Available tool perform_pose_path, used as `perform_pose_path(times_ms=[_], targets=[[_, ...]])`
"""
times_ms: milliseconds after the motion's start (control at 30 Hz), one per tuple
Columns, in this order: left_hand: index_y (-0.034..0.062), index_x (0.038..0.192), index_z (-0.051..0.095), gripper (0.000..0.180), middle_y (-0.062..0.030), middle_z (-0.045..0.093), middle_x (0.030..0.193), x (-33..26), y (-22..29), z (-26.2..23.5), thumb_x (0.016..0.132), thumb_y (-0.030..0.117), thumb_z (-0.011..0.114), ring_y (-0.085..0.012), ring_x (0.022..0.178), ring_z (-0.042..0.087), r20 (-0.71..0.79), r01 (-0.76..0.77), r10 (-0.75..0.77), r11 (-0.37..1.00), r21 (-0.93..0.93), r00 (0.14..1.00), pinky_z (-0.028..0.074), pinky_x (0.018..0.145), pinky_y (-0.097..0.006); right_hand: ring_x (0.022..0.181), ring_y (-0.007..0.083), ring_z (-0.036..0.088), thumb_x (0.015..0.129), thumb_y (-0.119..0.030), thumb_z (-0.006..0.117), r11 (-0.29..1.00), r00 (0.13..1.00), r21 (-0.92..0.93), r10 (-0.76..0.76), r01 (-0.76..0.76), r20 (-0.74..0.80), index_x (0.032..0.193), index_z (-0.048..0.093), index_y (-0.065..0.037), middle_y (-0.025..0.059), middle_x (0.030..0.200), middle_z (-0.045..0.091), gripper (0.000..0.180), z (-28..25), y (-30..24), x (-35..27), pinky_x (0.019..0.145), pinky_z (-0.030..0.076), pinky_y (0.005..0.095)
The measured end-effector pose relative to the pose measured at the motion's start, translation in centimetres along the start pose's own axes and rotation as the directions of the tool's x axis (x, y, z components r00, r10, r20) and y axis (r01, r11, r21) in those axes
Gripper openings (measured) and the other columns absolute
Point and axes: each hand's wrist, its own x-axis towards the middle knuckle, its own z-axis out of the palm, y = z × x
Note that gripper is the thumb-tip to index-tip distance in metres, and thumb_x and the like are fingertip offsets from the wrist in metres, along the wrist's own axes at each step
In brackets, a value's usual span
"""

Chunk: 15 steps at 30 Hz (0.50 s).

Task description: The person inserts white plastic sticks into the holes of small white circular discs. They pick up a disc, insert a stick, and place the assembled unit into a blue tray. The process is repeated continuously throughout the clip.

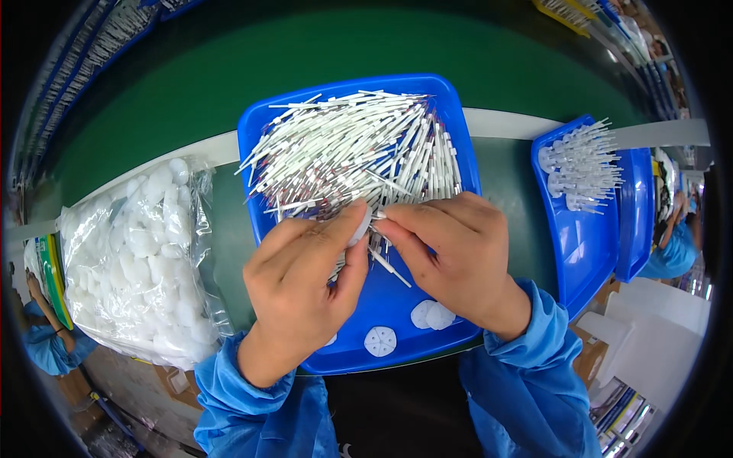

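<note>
Over a blue tray, my two hands meet at the fingertips. My left hand pinches a white round plastic disc between thumb and fingers, tilted nearly edge-on. Against the disc, my right hand closes thumb and forefinger on a thin white stick; only a small bit of it shows. A large heap of thin white sticks fills the far part of the tray. In the near part lie loose white discs with small holes, one flat and others overlapping.
A clear plastic bag packed with white discs stands at left. On the right, another blue tray holds discs with sticks standing in them. A pale rail borders the green surface. Other people in blue sleeves appear at both sides.
</note>
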Motion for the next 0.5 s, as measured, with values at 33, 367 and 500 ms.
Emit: perform_pose_path(times_ms=[33, 367, 500], targets=[[0.0011, 0.122, 0.082, 0.045, -0.0086, 0.081, 0.09, -0.13, 0.15, -0.06, 0.077, -0.004, 0.087, -0.0216, 0.07, 0.068, 0.012, 0.022, -0.022, 1.0, -0.005, 1.0, 0.056, 0.062, -0.033, 0.063, 0.0236, 0.072, 0.087, -0.015, 0.089, 1.0, 1.0, 0.002, 0.015, -0.016, 0.018, 0.096, 0.079, -0.011, 0.0037, 0.078, 0.077, 0.014, -0.1, -0.09, -0.1, 0.058, 0.054, 0.0353], [-0.0009, 0.12, 0.081, 0.043, -0.0083, 0.081, 0.089, -0.17, 0.35, 0.01, 0.078, -0.003, 0.088, -0.0216, 0.07, 0.068, 0.008, -0.048, 0.047, 0.996, 0.072, 0.999, 0.056, 0.062, -0.033, 0.059, 0.0252, 0.069, 0.088, -0.016, 0.088, 0.994, 0.992, 0.066, 0.085, -0.092, 0.098, 0.097, 0.079, -0.011, 0.0052, 0.077, 0.076, 0.014, -0.41, -0.12, -0.33, 0.055, 0.052, 0.0362], [-0.0014, 0.12, 0.081, 0.042, -0.0093, 0.081, 0.091, 0.02, 0.55, -0.37, 0.079, -0.003, 0.089, -0.0223, 0.073, 0.07, 0.002, -0.085, 0.086, 0.989, 0.121, 0.996, 0.057, 0.064, -0.032, 0.059, 0.0256, 0.068, 0.087, -0.015, 0.089, 0.987, 0.993, 0.121, 0.097, -0.104, 0.062, 0.097, 0.079, -0.01, 0.0054, 0.077, 0.076, 0.014, -0.24, -0.1, -0.27, 0.055, 0.052, 0.0366]])
